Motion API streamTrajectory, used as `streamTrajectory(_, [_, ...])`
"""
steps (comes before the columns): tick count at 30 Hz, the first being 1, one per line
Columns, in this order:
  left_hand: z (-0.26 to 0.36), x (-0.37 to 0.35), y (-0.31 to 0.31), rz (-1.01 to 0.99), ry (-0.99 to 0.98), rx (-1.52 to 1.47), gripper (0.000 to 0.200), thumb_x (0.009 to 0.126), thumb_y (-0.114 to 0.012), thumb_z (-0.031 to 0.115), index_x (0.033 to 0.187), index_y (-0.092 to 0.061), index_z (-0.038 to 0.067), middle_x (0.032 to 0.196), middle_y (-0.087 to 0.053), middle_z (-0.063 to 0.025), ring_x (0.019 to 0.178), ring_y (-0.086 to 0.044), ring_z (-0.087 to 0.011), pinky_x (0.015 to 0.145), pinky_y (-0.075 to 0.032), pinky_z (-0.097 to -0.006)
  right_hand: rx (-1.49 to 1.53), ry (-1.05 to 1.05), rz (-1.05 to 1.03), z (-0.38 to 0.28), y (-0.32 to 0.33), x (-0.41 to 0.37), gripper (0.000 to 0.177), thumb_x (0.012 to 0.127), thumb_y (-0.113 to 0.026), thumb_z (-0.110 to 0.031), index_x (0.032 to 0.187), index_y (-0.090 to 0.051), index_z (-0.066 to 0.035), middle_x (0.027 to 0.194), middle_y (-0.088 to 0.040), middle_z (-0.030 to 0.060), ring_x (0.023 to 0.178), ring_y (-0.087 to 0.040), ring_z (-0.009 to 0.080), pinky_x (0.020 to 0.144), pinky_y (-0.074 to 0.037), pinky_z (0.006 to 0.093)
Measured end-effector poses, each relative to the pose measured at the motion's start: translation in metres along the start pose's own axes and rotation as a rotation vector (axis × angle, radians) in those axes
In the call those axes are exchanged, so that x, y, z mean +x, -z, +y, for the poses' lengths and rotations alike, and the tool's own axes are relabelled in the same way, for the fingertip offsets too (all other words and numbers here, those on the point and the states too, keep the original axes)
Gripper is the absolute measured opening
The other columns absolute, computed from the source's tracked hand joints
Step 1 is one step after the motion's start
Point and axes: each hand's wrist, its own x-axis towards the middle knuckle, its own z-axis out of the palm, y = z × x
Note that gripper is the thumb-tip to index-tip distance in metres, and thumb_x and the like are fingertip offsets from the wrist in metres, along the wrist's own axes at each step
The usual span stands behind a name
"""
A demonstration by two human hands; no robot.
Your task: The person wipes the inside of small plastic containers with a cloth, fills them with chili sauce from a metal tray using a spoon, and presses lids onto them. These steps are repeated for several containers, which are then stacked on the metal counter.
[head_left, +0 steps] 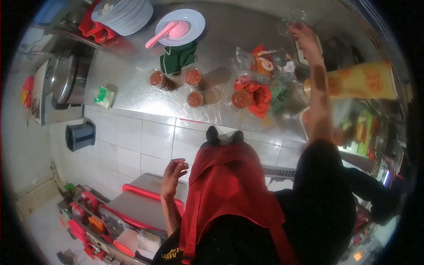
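My right hand (304, 39) is stretched to the far right of the steel counter, its fingers closed on a clear plastic piece (297, 17), which looks like a thin round lid or cup. My left hand (176, 170) hangs in front of the counter beside my red apron, fingers loosely bent and apart, holding nothing. Stacked clear cups of red sauce stand mid-counter: one stack (157, 78) at the left, another (192, 77) beside it, and a cup (194, 99) nearer the edge. One more sauce cup (240, 99) stands by a red cloth (259, 98).
A plate (198, 22) holds a pink ladle (177, 30), beside stacked plates (126, 17) and a green cloth (177, 57). A yellow bag (362, 81) lies beneath my right forearm. Another person's dark sleeve (369, 187) shows at the right.
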Motion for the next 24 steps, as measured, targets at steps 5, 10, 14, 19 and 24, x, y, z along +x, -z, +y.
streamTrajectory(5, [0.089, 0.008, -0.057, -0.569, -0.206, -0.076, 0.042, 0.103, -0.054, 0.032, 0.131, -0.057, 0.002, 0.114, -0.065, -0.0089, 0.108, -0.062, -0.0200, 0.097, -0.049, -0.0360, 0.072, -0.053, -0.179, -0.027, -0.024, -0.185, 0.031, 0.090, -0.069, -0.031, 0.105, -0.070, -0.005, 0.100, -0.072, 0.0040, 0.091, -0.064, 0.0151, 0.086, -0.048, 0.0332])
streamTrajectory(10, [0.101, 0.038, -0.135, -0.840, -0.350, 0.051, 0.040, 0.104, -0.053, 0.031, 0.130, -0.058, 0.001, 0.119, -0.062, -0.0068, 0.109, -0.058, -0.0162, 0.099, -0.044, -0.0309, 0.330, -0.259, -0.541, -0.034, -0.080, -0.337, 0.032, 0.090, -0.071, -0.019, 0.117, -0.066, -0.003, 0.101, -0.072, 0.0048, 0.095, -0.065, 0.0153, 0.085, -0.050, 0.0309])
streamTrajectory(14, [0.090, 0.030, -0.169, -0.814, -0.419, 0.275, 0.037, 0.102, -0.059, 0.026, 0.129, -0.058, 0.000, 0.109, -0.058, -0.0026, 0.094, -0.057, -0.0121, 0.086, -0.047, -0.0276, 0.330, -0.251, -0.357, -0.044, -0.079, -0.377, 0.036, 0.090, -0.071, -0.021, 0.119, -0.064, -0.002, 0.099, -0.071, 0.0067, 0.092, -0.064, 0.0166, 0.083, -0.051, 0.0332])
streamTrajectory(19, [0.072, 0.018, -0.205, -0.830, -0.321, 0.110, 0.018, 0.103, -0.057, 0.013, 0.117, -0.059, 0.004, 0.102, -0.058, -0.0005, 0.089, -0.057, -0.0077, 0.077, -0.048, -0.0233, -0.043, -0.186, -0.281, -0.013, -0.048, -0.396, 0.029, 0.094, -0.067, -0.019, 0.116, -0.062, -0.001, 0.095, -0.068, 0.0112, 0.085, -0.063, 0.0171, 0.077, -0.052, 0.0361])
streamTrajectory(24, [0.055, -0.013, -0.254, -0.676, -0.297, -0.040, 0.012, 0.104, -0.054, 0.013, 0.113, -0.057, 0.006, 0.101, -0.057, -0.0007, 0.088, -0.057, -0.0072, 0.075, -0.049, -0.0228, 0.352, -0.208, -0.198, 0.004, -0.009, -0.415, 0.026, 0.095, -0.066, -0.015, 0.114, -0.057, 0.000, 0.093, -0.064, 0.0104, 0.081, -0.061, 0.0171, 0.069, -0.051, 0.0352])
